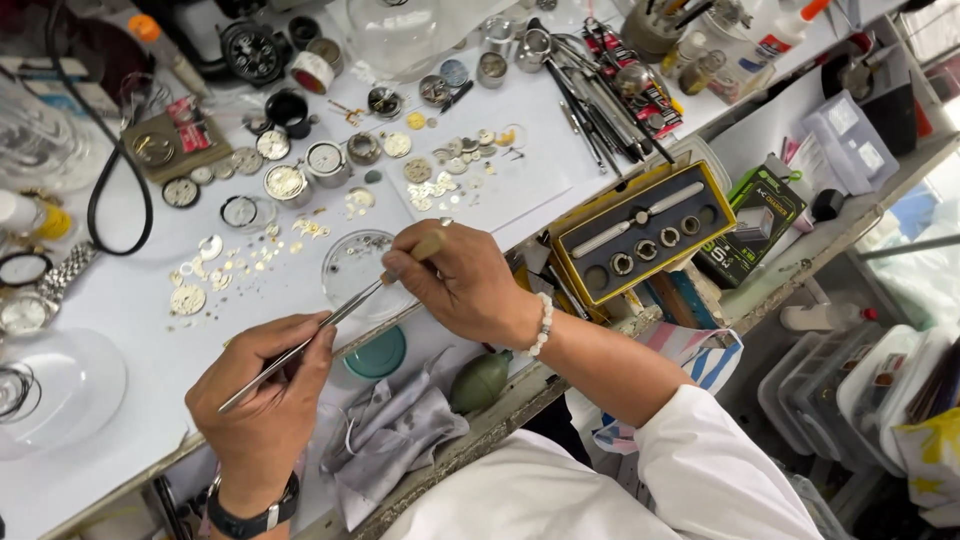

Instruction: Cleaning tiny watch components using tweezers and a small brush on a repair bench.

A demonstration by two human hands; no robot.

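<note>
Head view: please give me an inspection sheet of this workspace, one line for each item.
Surface: white bench top, crowded, with a worn front edge.
Job's things: tweezers, tips over a clear round dish; a small tool with a pale handle.
Clutter: loose watch parts and dials, a yellow box of round dies, a grey cloth, a green blower bulb, a teal lid, glass domes.
Grippers: left hand holds the tweezers; right hand holds the small tool, fingers at the tweezer tips.
Cables: a black cable loops over the bench at the left.
Surroundings: plastic storage bins beside the bench.
</note>
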